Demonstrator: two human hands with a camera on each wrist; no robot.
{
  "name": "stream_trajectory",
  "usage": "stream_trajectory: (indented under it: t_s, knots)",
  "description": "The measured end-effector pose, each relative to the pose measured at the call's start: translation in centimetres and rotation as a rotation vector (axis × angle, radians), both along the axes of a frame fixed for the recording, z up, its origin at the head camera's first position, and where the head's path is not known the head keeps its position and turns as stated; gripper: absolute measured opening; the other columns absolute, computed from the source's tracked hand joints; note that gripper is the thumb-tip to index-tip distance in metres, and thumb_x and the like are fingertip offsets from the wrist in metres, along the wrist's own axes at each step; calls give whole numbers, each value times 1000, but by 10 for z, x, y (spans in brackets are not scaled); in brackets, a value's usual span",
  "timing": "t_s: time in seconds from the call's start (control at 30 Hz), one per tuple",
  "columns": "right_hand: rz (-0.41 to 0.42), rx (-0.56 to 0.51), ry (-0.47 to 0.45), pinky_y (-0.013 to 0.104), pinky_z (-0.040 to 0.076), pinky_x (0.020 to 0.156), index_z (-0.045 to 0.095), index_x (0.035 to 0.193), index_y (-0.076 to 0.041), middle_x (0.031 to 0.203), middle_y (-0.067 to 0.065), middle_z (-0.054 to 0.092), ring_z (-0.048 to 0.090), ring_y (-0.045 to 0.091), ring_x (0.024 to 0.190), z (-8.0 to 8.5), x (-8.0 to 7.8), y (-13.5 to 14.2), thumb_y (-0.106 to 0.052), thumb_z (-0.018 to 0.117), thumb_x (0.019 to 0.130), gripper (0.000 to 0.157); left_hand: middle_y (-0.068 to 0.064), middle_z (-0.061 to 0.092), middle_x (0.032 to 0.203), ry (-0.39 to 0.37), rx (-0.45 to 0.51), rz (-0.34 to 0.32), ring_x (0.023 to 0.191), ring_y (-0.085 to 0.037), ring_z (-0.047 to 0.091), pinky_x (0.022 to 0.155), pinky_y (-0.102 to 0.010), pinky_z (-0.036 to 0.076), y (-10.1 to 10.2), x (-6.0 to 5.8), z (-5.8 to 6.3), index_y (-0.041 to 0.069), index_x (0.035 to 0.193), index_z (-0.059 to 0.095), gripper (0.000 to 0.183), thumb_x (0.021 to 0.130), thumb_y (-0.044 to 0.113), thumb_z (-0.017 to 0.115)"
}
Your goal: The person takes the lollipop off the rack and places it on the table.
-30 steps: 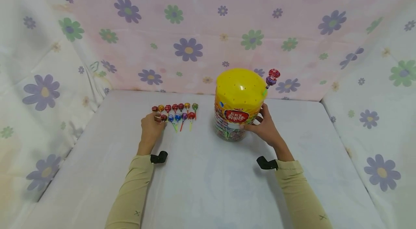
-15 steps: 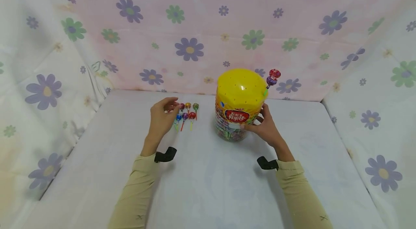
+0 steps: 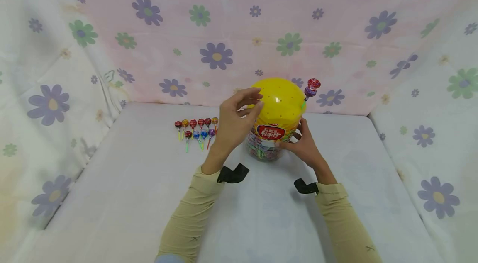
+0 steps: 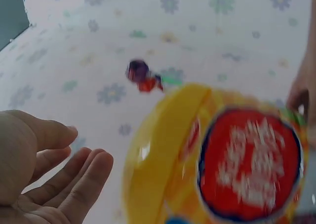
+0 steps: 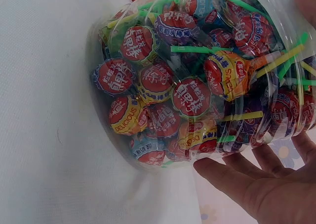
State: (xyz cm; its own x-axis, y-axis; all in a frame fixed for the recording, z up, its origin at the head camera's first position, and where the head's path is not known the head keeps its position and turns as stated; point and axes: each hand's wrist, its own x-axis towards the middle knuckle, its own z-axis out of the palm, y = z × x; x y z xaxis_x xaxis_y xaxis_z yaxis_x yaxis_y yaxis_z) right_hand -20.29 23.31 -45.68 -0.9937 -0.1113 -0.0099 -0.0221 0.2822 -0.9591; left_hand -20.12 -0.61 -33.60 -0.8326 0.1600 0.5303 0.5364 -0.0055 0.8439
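Observation:
A tall clear plastic jar [image 3: 262,153] full of wrapped lollipops stands upright, with a yellow lid [image 3: 281,95] and a red label [image 3: 270,132]. Two lollipops [image 3: 310,88], one red and one purple, stick out at the lid's right edge. My right hand [image 3: 309,149] holds the jar's right side, thumb in front and fingers behind. In the right wrist view its fingers [image 5: 232,184] lie against the clear wall. My left hand [image 3: 235,124], fingers bent and parted, is beside the lid's left edge; the left wrist view shows nothing between its fingers [image 4: 84,184].
Two rows of lollipops lie left of the jar on the white tabletop [image 3: 261,213], a back row [image 3: 193,123] and a front row [image 3: 196,135]. My left hand hides their right end. A floral cloth [image 3: 242,26] rises behind and at both sides.
My left hand has moved from the left end of the lollipop rows, across them, rightward and up to the jar's lid. The right hand and the jar have stayed in place.

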Motion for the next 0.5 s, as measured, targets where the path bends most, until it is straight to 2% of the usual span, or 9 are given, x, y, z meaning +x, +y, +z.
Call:
stream_trajectory:
  t_s: [0.13,0.23,0.5]
  knots:
    - [-5,1,-7,63,41,112,19,154,-21,157,16,33,37,45,144,2,0,0,-14,83,86,93,-20,67,123,-30,-49,-77,114,-29,67,96,-28,57,28,2,14,-7,130,62,32,98,-1,63]
    - [-2,-6,3,61,40,113,19,154,-19,155,16,34,38,44,144,1,-1,0,-13,82,86,92,-18,66,128,-25,-101,-108,119,-26,65,100,-25,54,46,2,21,-5,133,60,34,99,-4,60]
    - [13,-14,30,60,42,112,18,155,-15,154,19,34,41,45,142,-2,-2,2,-7,80,86,93,-22,63,130,67,-165,-98,120,-31,64,100,-20,52,75,4,33,-8,135,57,38,97,-9,60]
